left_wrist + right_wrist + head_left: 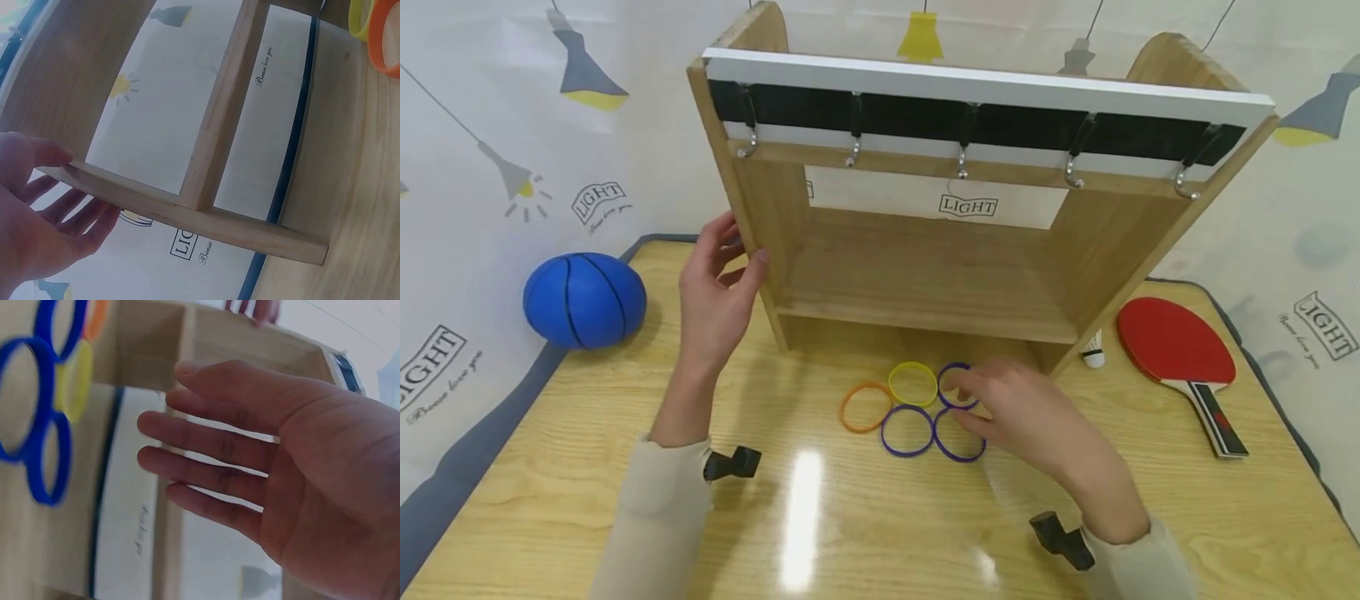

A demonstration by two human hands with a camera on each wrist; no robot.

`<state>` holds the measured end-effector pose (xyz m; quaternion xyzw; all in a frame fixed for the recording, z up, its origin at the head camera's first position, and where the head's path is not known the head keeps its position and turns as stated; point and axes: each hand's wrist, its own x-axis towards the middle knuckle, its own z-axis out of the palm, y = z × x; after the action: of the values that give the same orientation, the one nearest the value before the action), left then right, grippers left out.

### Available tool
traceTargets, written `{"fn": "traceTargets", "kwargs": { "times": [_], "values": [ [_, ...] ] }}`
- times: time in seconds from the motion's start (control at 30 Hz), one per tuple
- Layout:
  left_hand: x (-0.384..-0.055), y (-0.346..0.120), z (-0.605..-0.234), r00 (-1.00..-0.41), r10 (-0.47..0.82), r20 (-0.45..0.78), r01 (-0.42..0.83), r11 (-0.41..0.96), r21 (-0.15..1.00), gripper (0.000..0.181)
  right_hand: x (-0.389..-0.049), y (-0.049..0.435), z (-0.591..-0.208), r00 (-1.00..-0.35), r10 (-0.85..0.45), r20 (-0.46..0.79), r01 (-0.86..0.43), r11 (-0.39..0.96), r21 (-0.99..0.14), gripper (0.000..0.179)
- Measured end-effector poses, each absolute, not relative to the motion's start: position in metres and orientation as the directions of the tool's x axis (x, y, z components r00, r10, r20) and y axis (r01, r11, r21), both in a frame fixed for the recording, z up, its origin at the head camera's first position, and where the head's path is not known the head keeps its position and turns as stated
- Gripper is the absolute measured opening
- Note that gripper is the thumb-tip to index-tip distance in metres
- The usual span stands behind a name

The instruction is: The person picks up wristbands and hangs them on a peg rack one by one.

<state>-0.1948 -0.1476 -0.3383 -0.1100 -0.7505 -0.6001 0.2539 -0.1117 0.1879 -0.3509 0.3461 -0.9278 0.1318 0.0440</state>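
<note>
My left hand [718, 304] grips the left side panel of a wooden hook rack [925, 279]. In the left wrist view the thumb lies on the panel's front edge and the fingers reach behind it. Above the flat rings on the tabletop hovers my right hand [1037, 417], palm down. Its fingers are extended and hold nothing in the right wrist view. The rings lie clustered before the rack: an orange ring [842, 410], a yellow ring [913, 362] and three blue rings [907, 455]. The right fingers partly cover two of the blue ones.
Several metal hooks [962, 162] line the rack's black-and-white top bar. Left of the rack is a blue ball [585, 300]. A shuttlecock [1093, 354] and a red table tennis paddle [1176, 342] lie to the right. Printed cloth [475, 250] surrounds the table.
</note>
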Motion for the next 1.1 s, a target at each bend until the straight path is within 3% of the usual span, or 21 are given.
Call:
{"fn": "traceTargets", "kwargs": {
  "times": [0.27,0.87,1.1],
  "values": [
    [-0.197,-0.146,-0.338,-0.852,-0.117,0.510,0.471,0.254,0.845,0.046,-0.109,0.166,-0.379,-0.685,-0.718,0.126,-0.726,0.658,-0.201,0.009],
    [-0.194,-0.150,-0.340,-0.853,-0.135,0.503,0.459,0.262,0.849,0.046,-0.112,0.153,-0.404,-0.694,-0.718,0.052,-0.712,0.675,-0.190,0.030],
    [-0.194,-0.150,-0.340,-0.851,-0.134,0.508,0.466,0.255,0.847,0.047,-0.111,0.150,-0.403,-0.679,-0.729,0.086,-0.730,0.658,-0.185,0.030]
  ]
}}
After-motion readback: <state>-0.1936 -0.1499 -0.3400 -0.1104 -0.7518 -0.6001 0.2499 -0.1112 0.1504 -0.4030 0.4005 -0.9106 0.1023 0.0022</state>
